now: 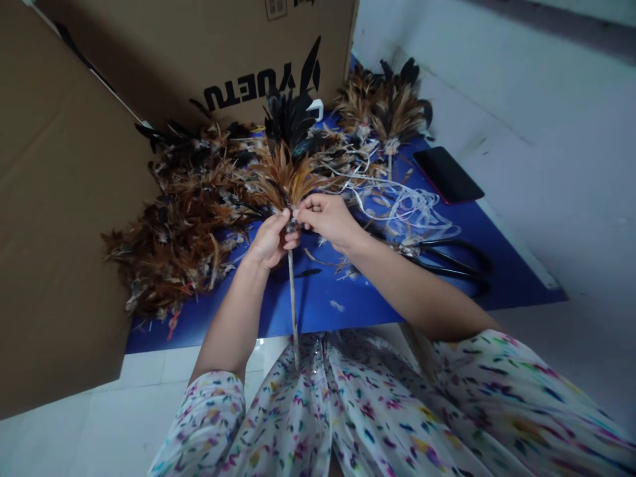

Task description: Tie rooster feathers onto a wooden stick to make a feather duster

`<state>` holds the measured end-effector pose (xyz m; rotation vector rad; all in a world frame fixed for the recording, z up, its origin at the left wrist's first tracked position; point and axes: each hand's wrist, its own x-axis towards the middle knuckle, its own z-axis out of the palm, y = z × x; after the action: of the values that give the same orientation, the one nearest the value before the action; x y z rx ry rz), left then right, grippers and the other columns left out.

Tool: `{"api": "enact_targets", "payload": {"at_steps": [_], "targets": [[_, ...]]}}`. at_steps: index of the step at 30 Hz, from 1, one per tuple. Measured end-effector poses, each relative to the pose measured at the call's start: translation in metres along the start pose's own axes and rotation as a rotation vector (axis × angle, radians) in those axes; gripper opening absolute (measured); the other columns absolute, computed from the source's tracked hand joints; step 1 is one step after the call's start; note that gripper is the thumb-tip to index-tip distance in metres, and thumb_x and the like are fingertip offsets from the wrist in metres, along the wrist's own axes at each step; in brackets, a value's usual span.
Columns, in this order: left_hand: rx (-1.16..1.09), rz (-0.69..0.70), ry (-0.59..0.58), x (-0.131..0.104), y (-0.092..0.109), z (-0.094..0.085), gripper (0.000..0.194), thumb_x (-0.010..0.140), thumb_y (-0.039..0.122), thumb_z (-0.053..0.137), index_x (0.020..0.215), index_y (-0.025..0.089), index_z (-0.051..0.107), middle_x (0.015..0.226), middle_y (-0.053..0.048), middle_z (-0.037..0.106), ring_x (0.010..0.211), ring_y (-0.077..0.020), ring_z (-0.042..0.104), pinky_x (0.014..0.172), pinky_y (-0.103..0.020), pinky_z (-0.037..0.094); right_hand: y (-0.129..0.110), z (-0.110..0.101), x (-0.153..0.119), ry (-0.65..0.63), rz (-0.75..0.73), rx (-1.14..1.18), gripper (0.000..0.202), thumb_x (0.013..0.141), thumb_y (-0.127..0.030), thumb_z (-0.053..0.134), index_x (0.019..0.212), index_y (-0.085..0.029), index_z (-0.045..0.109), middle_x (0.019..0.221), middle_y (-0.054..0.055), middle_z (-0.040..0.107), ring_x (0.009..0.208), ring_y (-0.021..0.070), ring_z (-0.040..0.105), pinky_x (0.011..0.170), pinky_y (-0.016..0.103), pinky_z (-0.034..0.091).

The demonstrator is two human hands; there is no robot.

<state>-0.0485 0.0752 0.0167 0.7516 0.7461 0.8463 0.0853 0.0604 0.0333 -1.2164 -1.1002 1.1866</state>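
My left hand (272,240) is closed around the neck of a feather duster (285,162), where brown and black feathers meet its thin stick (293,291). The feathers fan out away from me, and the stick points down toward my lap. At the same neck, my right hand (322,215) pinches with thumb and forefinger close to the left thumb. Whether it grips a feather or the binding is too small to make out. Beyond and to the left spreads a big heap of loose brown feathers (183,232).
Right of my hands lies a tangle of white plastic string (412,205). Black-handled scissors (447,262) rest near my right forearm, with a dark phone (447,173) behind them. Feather bunches (382,106) sit at the back of the blue table (348,301). Cardboard (163,59) walls the left and back.
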Motion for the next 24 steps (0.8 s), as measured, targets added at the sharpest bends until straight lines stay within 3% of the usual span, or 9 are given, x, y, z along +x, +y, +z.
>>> {"api": "enact_targets", "payload": {"at_steps": [10, 18, 24], "targets": [[0.055, 0.015, 0.043, 0.0, -0.001, 0.002, 0.025, 0.088, 0.033, 0.064, 0.078, 0.012, 0.054, 0.064, 0.002, 0.051, 0.042, -0.0013, 0.037, 0.037, -0.012, 0.024, 0.016, 0.005, 0.009, 0.07, 0.005, -0.024, 0.005, 0.066, -0.014, 0.063, 0.062, -0.016, 0.061, 0.055, -0.004, 0.058, 0.052, 0.0078, 0.05, 0.057, 0.024, 0.042], [0.029, 0.022, 0.047, -0.002, 0.001, 0.005, 0.021, 0.088, 0.031, 0.063, 0.082, 0.012, 0.057, 0.067, 0.001, 0.055, 0.042, -0.0014, 0.039, 0.036, -0.012, 0.024, 0.027, 0.002, 0.011, 0.238, -0.208, -0.204, 0.007, 0.069, -0.02, 0.06, 0.064, -0.02, 0.055, 0.057, -0.005, 0.058, 0.054, 0.0099, 0.054, 0.058, 0.026, 0.043], [0.047, 0.025, 0.034, 0.0, -0.001, 0.001, 0.024, 0.089, 0.034, 0.063, 0.081, 0.012, 0.057, 0.068, 0.0, 0.057, 0.043, -0.0009, 0.039, 0.037, -0.012, 0.023, 0.023, 0.002, 0.006, 0.159, -0.173, -0.115, 0.008, 0.069, -0.02, 0.065, 0.066, -0.019, 0.058, 0.056, -0.003, 0.061, 0.046, 0.0081, 0.052, 0.046, 0.023, 0.042]]}}
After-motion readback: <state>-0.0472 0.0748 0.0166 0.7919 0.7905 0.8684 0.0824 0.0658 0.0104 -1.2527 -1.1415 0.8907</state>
